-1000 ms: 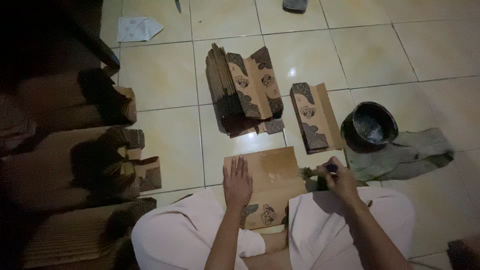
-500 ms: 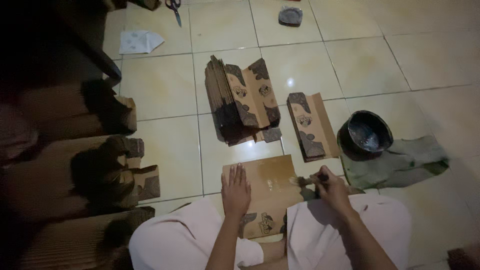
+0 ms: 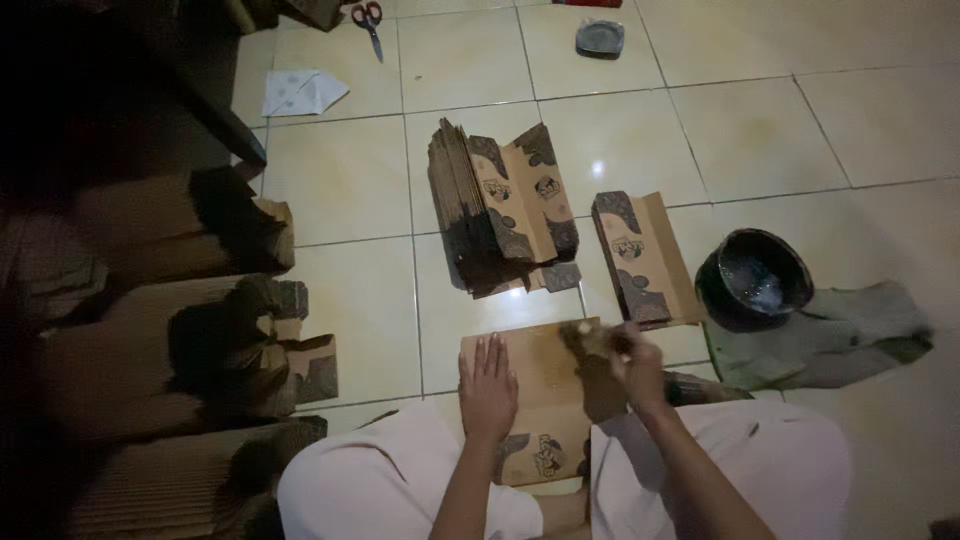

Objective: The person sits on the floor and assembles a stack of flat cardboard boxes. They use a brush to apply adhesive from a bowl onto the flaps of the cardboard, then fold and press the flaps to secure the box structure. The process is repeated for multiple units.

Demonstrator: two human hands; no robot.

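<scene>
On the tiled floor, seen from the head camera, a flat brown paper bag (image 3: 535, 400) lies across the seated person's lap and knees. The left hand (image 3: 487, 390) presses flat on it, fingers together and extended, gripping nothing. The right hand (image 3: 635, 365) is closed around a small brush (image 3: 592, 338), whose bristles touch the bag's upper right edge; the brush is blurred, so its exact shape is unclear. Just to the right sits a dark round bowl (image 3: 755, 278) with something pale and glossy inside, resting partly on a greenish cloth (image 3: 830, 335). Ahead lie a fanned stack of bags (image 3: 500, 210) and a single folded bag (image 3: 640, 255).

To brush well, I judge the flat hand should keep the paper from sliding, and the strokes should stay thin and even along the edge.
</scene>
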